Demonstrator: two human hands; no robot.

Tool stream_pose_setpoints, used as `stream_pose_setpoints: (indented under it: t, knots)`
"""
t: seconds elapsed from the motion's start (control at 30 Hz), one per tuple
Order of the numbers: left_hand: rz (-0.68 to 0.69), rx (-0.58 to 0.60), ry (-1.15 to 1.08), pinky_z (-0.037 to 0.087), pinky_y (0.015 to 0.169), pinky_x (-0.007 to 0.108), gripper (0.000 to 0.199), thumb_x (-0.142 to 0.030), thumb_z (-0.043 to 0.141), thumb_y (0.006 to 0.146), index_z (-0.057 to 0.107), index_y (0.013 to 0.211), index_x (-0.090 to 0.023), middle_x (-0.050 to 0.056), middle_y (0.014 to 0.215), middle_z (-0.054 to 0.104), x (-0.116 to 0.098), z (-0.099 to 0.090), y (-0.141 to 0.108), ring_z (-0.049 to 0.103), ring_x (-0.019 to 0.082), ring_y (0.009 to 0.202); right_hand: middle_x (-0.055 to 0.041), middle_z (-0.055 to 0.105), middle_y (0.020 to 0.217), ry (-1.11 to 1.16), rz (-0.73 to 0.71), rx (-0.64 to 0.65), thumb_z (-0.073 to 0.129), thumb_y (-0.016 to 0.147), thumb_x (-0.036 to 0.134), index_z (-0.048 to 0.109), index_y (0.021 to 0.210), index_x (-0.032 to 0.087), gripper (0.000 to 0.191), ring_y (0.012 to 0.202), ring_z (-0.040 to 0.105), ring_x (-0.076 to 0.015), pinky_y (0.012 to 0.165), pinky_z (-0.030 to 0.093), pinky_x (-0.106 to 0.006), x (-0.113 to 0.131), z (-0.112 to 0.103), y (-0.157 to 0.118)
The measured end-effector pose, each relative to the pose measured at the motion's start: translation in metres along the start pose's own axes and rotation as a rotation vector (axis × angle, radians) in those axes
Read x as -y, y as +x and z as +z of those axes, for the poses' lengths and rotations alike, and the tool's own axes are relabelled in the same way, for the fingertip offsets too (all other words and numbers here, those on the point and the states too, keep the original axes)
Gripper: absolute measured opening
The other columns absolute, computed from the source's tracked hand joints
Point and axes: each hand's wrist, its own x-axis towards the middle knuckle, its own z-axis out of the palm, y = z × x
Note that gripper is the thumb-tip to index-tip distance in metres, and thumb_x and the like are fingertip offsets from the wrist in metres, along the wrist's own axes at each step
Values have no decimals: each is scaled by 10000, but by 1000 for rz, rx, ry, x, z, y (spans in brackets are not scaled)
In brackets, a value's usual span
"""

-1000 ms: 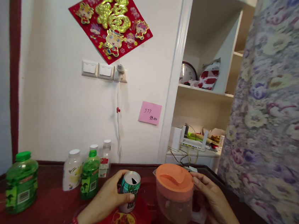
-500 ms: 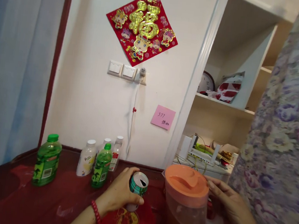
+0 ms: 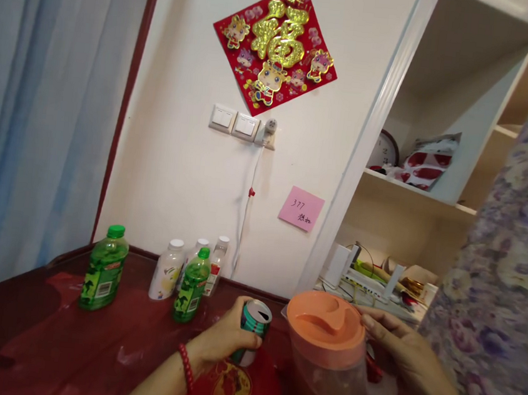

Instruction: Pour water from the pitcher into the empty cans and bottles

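My left hand (image 3: 223,338), with a red bead bracelet at the wrist, is wrapped round a teal and silver drink can (image 3: 254,325). The can is upright with its top opened, at the back edge of a red tray (image 3: 253,388) with a gold fruit pattern. To the right stands a clear plastic pitcher (image 3: 332,380) with an orange lid. My right hand (image 3: 399,344) is at the pitcher's right side, thumb and fingers at the lid's edge by the handle. The fingers' undersides are hidden.
Green bottles (image 3: 104,272) and white-capped bottles (image 3: 166,272) stand on the dark red table (image 3: 40,350) at the left and back. Behind are a wall with switches and a shelf (image 3: 416,188) holding a router. A floral curtain (image 3: 517,249) hangs at the right, a blue one (image 3: 42,105) at the left.
The view has turned slightly left, so most things appear further right. My left hand still holds the can, and my right hand stays at the pitcher.
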Motion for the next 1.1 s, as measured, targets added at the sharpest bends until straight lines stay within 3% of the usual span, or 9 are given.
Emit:
stream_pose_setpoints:
  t: [0.13, 0.3, 0.53, 0.8, 0.9, 1.0, 1.1]
  knots:
    - [25, 27, -31, 440, 821, 302, 583, -154, 713, 548, 519, 1098, -168, 33, 1008, 625, 2, -4, 2, 559, 207, 943, -42, 744, 680, -1, 27, 18, 905, 626, 403, 741, 909, 182, 395, 397, 565, -101, 353, 372, -178, 9, 6, 4]
    - [27, 49, 2, 441, 861, 332, 571, -187, 804, 529, 572, 1050, -169, 41, 1050, 673, 5, -8, 2, 582, 239, 993, -66, 765, 734, -50, -4, 4, 918, 588, 385, 761, 858, 177, 375, 645, 712, -204, 547, 542, -240, 14, 11, 10]
    - [7, 3, 61, 448, 857, 342, 603, -186, 838, 519, 594, 1070, -171, 49, 1055, 690, 6, -12, 3, 595, 251, 998, -22, 662, 519, -229, 13, -5, 882, 596, 436, 770, 906, 210, 399, 510, 649, -235, 479, 527, -322, 14, 7, 19]
    - [-6, 2, 84, 471, 836, 342, 618, -195, 851, 521, 591, 1081, -166, 53, 1057, 698, 8, -11, 2, 611, 253, 990, -17, 661, 553, -271, 13, 31, 871, 622, 460, 762, 903, 210, 391, 536, 661, -241, 525, 549, -350, 19, 14, 21]
    - [-9, 5, 91, 475, 831, 347, 610, -195, 844, 530, 592, 1084, -157, 63, 1058, 698, 7, -10, 1, 613, 257, 990, -55, 732, 683, -269, -3, 27, 886, 598, 465, 755, 890, 201, 414, 616, 697, -256, 534, 555, -334, 18, 17, 24]
    - [-10, 0, 98, 474, 834, 354, 622, -200, 847, 528, 592, 1093, -152, 73, 1064, 695, 7, -10, 1, 612, 264, 993, -92, 769, 803, -286, 8, 44, 883, 604, 486, 744, 901, 184, 446, 578, 680, -219, 440, 485, -267, 17, 17, 28]
    - [-12, -10, 108, 472, 841, 350, 640, -207, 857, 520, 596, 1102, -161, 70, 1079, 692, 8, -10, 1, 608, 264, 1005, -59, 742, 686, -361, 23, 63, 857, 640, 521, 732, 936, 178, 470, 394, 537, -118, 349, 326, -202, 15, 15, 31]
